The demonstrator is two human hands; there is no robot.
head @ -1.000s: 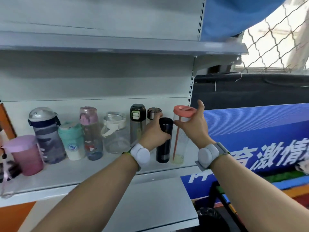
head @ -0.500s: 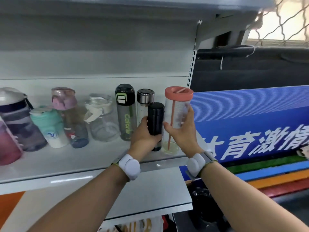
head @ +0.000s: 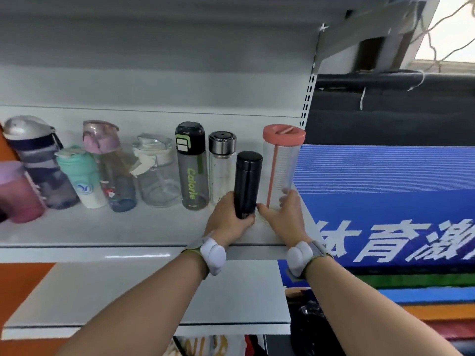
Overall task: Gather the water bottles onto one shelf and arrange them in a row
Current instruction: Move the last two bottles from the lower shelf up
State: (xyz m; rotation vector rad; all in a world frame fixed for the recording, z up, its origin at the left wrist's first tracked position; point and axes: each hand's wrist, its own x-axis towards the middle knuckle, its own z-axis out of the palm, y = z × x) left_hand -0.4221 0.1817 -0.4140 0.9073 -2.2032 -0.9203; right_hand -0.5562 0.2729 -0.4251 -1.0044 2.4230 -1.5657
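Two hands worked at the right end of the shelf [head: 102,232]. We saw the left hand [head: 228,217] curled round the lower body of the black flask [head: 248,183], thumb toward the right side, forearm reaching up from below. The right hand [head: 281,214] gripped the base of the clear bottle with the coral lid [head: 281,170], fingers wrapped on its far side. Both wrists carried white wrist devices [head: 213,255].

We noted the clear bottle stood at the shelf's right edge, just beside the perforated upright [head: 308,98]; the flask stood slightly forward of the row, between it and the steel-capped glass bottle [head: 221,165]. Leftward ran the grey "Calorie" bottle [head: 191,165], a clear jug [head: 154,170], a pink-lidded bottle [head: 110,165], a teal-capped cup [head: 82,176], a camouflage bottle [head: 38,163] and a pink cup [head: 18,194]. Bare shelf lay in front of the row.

Against the frame half a second before, we recorded both hands lower on their bottles, with the right hand down from mid-body to the base.
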